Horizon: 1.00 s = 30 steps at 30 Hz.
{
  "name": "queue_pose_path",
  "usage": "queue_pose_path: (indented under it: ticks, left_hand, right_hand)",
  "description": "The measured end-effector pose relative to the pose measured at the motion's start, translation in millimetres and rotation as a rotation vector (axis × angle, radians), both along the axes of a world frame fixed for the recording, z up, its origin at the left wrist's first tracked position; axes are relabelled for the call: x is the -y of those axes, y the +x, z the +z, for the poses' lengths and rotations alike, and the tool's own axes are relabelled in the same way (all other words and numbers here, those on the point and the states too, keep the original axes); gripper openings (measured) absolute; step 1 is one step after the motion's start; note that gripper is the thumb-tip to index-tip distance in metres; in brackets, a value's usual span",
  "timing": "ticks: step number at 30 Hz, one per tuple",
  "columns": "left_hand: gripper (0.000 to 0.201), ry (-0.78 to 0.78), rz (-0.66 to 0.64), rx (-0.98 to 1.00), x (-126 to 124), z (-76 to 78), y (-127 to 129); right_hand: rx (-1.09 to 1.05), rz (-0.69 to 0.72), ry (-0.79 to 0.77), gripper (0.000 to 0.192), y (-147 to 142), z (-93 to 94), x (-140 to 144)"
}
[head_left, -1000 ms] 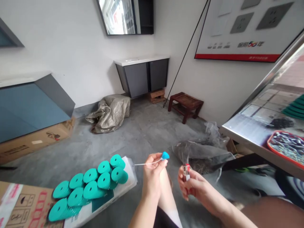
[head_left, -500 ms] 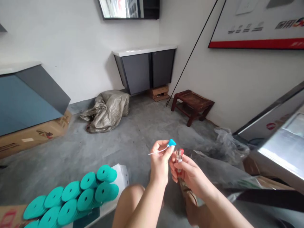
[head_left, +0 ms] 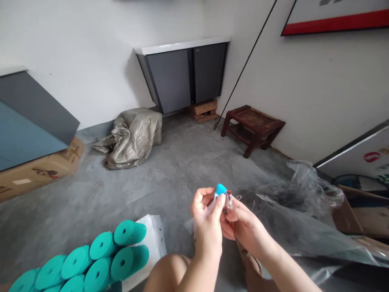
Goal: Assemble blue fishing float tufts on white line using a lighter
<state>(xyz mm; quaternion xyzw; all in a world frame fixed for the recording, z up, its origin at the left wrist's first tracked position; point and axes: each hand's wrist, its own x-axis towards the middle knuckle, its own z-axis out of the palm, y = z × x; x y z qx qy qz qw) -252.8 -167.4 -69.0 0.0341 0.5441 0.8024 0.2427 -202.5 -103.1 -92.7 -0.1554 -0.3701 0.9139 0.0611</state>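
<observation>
Small blue plastic cap (head_left: 220,189), pinched in left hand (head_left: 207,221), now touches the clear red-topped vial (head_left: 228,200) gripped by right hand (head_left: 243,227); earlier apart. Bare grey concrete floor (head_left: 170,178) ahead; teal disc stacks (head_left: 100,259) lower left.

stool (head_left: 253,127) | sack (head_left: 130,136) | cabinet (head_left: 185,75) | teal discs (head_left: 91,259)

Left hand (head_left: 206,219) pinches blue cap (head_left: 220,189), right hand (head_left: 243,225) grips small clear vial (head_left: 229,200) (touching cap). Teal disc rolls (head_left: 100,259) lower left, plastic bag (head_left: 304,219) right on floor (head_left: 170,174).
</observation>
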Motion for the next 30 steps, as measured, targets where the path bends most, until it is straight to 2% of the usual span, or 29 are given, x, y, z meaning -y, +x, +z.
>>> queue_pose_path:
  ticks: [5,8,11,14,17,20,27,30]
  left_hand:
    - [0.021,0.047,0.098,0.029,5.8,0.5,-5.5]
    - [0.023,0.038,0.124,-0.001,9.6,1.5,-8.3]
    - [0.023,0.038,0.176,-0.002,9.0,1.3,-11.7]
    - [0.025,0.072,0.166,0.132,5.3,-1.6,-13.1]
    - [0.027,0.097,0.117,0.264,3.5,-4.8,-11.4]
    - [0.029,0.083,0.124,0.307,5.4,-5.4,-11.4]
    - [0.023,0.084,0.261,0.031,15.2,-0.5,-28.6]
    - [0.022,0.085,0.291,-0.047,20.9,2.0,-35.0]
  right_hand:
    - [0.025,-0.020,0.192,0.006,0.4,2.5,8.6]
    - [0.010,-0.006,0.262,0.008,0.2,4.4,8.7]
    - [-0.022,0.002,0.160,0.013,-0.4,4.7,7.5]
    - [-0.058,0.033,0.085,0.008,-0.9,5.0,9.2]
    - [-0.022,-0.021,0.199,0.006,-1.4,8.6,13.5]
    - [-0.009,-0.094,0.345,0.013,-1.6,12.3,16.2]
    - [0.034,-0.053,0.391,0.030,-7.8,2.7,8.1]
    - [0.010,-0.064,0.395,0.025,-15.5,1.5,7.6]
